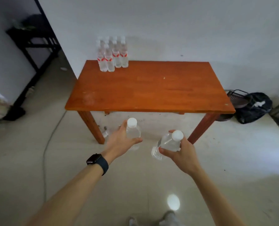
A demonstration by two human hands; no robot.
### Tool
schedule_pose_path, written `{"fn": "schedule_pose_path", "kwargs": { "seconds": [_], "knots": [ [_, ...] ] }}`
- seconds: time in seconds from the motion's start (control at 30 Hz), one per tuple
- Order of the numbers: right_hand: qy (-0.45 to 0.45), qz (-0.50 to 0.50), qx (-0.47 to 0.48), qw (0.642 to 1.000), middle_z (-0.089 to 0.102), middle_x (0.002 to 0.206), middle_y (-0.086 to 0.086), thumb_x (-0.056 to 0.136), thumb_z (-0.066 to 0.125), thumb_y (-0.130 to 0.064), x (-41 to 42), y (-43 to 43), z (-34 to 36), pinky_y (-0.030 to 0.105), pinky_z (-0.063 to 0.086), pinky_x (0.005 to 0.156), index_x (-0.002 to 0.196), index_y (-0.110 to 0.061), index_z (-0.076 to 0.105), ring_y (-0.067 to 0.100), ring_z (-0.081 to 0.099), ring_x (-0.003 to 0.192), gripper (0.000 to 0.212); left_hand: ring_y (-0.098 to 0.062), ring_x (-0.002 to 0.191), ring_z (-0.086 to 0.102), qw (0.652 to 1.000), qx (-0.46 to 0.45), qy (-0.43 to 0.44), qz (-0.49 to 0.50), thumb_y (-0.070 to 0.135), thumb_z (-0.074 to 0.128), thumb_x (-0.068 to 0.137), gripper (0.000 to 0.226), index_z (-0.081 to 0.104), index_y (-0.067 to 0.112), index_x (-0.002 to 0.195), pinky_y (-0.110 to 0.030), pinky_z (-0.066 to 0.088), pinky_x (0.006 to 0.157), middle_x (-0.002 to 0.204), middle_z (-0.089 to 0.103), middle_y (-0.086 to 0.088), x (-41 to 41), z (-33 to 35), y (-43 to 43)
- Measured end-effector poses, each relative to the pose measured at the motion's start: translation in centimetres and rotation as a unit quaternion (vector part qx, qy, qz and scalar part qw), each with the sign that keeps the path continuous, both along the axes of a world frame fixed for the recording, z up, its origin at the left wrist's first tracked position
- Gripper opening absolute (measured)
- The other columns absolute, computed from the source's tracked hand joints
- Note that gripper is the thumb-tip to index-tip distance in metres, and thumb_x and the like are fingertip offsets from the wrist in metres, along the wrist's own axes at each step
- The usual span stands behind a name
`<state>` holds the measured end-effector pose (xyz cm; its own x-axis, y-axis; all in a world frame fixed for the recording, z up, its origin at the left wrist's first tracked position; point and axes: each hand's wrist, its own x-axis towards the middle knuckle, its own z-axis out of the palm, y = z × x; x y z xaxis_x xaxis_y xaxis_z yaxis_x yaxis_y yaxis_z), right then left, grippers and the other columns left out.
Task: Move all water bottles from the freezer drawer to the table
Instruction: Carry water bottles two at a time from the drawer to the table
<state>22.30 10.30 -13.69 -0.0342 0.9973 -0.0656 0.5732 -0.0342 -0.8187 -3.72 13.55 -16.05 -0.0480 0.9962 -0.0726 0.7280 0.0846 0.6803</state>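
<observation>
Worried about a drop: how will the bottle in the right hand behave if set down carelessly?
The water bottle in the right hand looks full, so probably heavy for its size. Its clear plastic likely dents rather than shatters. Round and held tilted, it could roll if laid on the table.

Black bag [256, 110] far right, dark stand [28, 32] far left.
</observation>
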Motion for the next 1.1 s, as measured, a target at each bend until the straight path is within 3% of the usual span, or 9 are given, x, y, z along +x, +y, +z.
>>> {"fn": "schedule_pose_path", "kwargs": {
  "seconds": [0.27,0.43,0.63,0.73,0.87,1.0,1.1],
  "knots": [
    [-0.012,0.055,-0.020,0.998,0.060,0.096,-0.027,0.061,0.082,-0.055,-8.0,11.6,-0.6,0.018,0.042,0.067,0.106,-0.055,0.044,-0.005,0.056,0.088,0.059,-0.014,0.096,0.051,1.000,-0.009,-0.016,0.017,0.080,0.063,0.065,0.079,0.026,0.048,0.127,-0.035,0.044,0.077,0.115,0.051,0.013,-8.0,-0.8,9.4],
    [-0.008,0.086,-0.028,0.996,0.063,0.096,-0.019,0.063,0.083,-0.049,-10.9,21.0,-1.8,0.032,0.053,0.072,0.102,-0.046,0.047,0.006,0.062,0.086,0.053,-0.024,0.116,0.057,0.999,-0.033,-0.020,0.027,0.071,0.069,0.073,0.080,0.030,0.038,0.135,-0.036,0.049,0.086,0.129,0.056,0.001,-10.4,-1.0,17.5],
    [-0.025,0.119,-0.042,0.992,0.065,0.092,-0.015,0.066,0.078,-0.052,-13.7,31.5,-2.6,0.029,0.054,0.068,0.097,-0.041,0.051,0.005,0.065,0.080,0.043,-0.024,0.127,0.053,0.997,-0.060,-0.043,0.039,0.058,0.074,0.082,0.082,0.028,0.033,0.144,-0.047,0.048,0.103,0.139,0.051,0.000,-12.6,-0.7,26.2],
    [-0.033,0.131,-0.044,0.990,0.065,0.092,-0.018,0.068,0.077,-0.052,-14.9,35.4,-3.3,0.025,0.051,0.066,0.098,-0.045,0.050,0.002,0.064,0.081,0.041,-0.023,0.125,0.053,0.997,-0.066,-0.042,0.026,0.056,0.076,0.081,0.081,0.030,0.031,0.143,-0.048,0.049,0.104,0.138,0.048,0.003,-13.6,-0.9,29.7],
    [-0.044,0.139,-0.061,0.987,0.064,0.092,-0.019,0.068,0.078,-0.049,-16.8,40.1,-4.5,0.024,0.054,0.066,0.099,-0.048,0.047,0.003,0.065,0.082,0.043,-0.020,0.111,0.056,0.998,-0.048,-0.019,0.025,0.057,0.080,0.074,0.072,0.035,0.041,0.127,-0.039,0.051,0.097,0.129,0.028,0.015,-15.4,-1.9,34.2],
    [-0.054,0.143,-0.079,0.985,0.064,0.096,-0.018,0.072,0.080,-0.038,-18.9,44.0,-6.3,0.018,0.052,0.064,0.103,-0.047,0.044,0.005,0.065,0.086,0.048,-0.012,0.105,0.059,0.999,-0.035,-0.018,0.021,0.052,0.086,0.067,0.070,0.039,0.049,0.118,-0.036,0.053,0.091,0.120,0.050,0.017,-17.2,-3.3,38.7],
    [-0.054,0.134,-0.091,0.985,0.062,0.103,-0.019,0.077,0.082,-0.026,-20.9,47.0,-7.4,0.014,0.050,0.062,0.120,-0.043,0.036,0.008,0.065,0.091,0.065,-0.011,0.106,0.061,0.999,-0.034,-0.026,-0.002,0.048,0.088,0.065,0.076,0.039,0.051,0.123,-0.034,0.053,0.088,0.118,0.057,0.018,-18.8,-4.1,42.8]
  ]
}}
